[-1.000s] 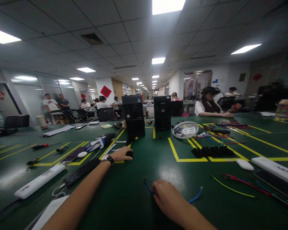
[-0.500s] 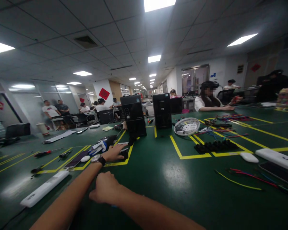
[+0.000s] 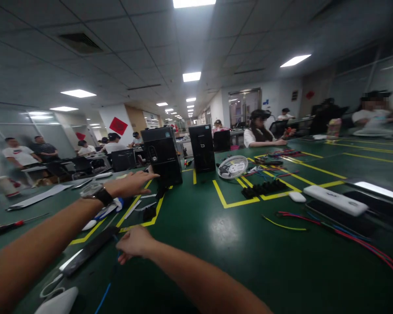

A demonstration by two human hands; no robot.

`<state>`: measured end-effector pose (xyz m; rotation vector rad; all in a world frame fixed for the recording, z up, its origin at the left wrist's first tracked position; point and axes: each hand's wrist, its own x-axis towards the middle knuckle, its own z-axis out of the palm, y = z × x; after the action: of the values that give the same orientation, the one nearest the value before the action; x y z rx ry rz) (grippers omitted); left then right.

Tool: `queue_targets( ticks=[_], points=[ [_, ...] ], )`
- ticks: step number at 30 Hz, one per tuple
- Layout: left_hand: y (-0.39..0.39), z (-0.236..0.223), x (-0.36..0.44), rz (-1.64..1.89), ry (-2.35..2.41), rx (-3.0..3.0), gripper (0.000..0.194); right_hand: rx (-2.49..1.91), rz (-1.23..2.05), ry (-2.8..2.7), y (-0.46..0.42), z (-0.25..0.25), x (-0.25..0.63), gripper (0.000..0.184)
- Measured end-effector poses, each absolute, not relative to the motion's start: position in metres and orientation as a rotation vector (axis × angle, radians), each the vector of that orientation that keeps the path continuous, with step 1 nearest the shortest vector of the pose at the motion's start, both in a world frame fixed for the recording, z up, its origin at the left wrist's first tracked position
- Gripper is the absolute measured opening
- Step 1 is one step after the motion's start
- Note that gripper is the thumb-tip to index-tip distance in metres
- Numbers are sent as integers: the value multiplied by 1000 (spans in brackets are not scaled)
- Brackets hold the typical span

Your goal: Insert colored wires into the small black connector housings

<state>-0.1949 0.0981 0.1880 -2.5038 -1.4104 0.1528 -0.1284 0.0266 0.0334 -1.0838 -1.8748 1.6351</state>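
My left hand (image 3: 127, 185), with a watch (image 3: 100, 192) on its wrist, reaches out above the table with fingers stretched. Its fingertips point at a black computer tower (image 3: 165, 161); I cannot tell whether they touch it. Lower down, my right hand (image 3: 136, 242) is closed with thumb and fingers pinched together. A blue wire (image 3: 104, 296) runs from those fingers toward the bottom edge. Beside this hand lies a long dark object (image 3: 90, 253). Small black pieces (image 3: 149, 212) sit in a yellow-taped square to the right of my left hand.
A second tower (image 3: 202, 150), a white round basket-like part (image 3: 232, 168) and black terminal blocks (image 3: 263, 188) stand across the green table. Loose wires (image 3: 337, 229) and a white power bank (image 3: 336, 199) are on the right. A screwdriver (image 3: 16, 224) lies left. People sit beyond.
The view has swung right, so the towers sit further left. My left hand has lifted off the black pieces. My right hand's fingers now show, with the blue wire in them.
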Motion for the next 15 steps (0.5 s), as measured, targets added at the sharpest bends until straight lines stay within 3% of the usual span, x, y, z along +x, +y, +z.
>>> queue_targets(
  ticks=[2, 5, 9, 11, 15],
  points=[
    [101, 174, -161, 148, -1347, -2569, 62, -1181, 1282, -2073, 29, 28, -122, 5],
    [104, 140, -96, 44, -1298, -2709, 60, -1152, 713, -2324, 22, 31, -81, 21],
    [114, 85, -3, -372, -1288, -3001, 60, -913, 158, -2467, -1, 35, 35, 25],
    [123, 59, 40, -682, -1373, -3087, 60, -972, -22, -2470, -11, 33, 114, 22],
    [140, 17, 110, -901, -1432, -3074, 65, -1601, -173, -2087, -23, 26, 273, 24]
  ],
)
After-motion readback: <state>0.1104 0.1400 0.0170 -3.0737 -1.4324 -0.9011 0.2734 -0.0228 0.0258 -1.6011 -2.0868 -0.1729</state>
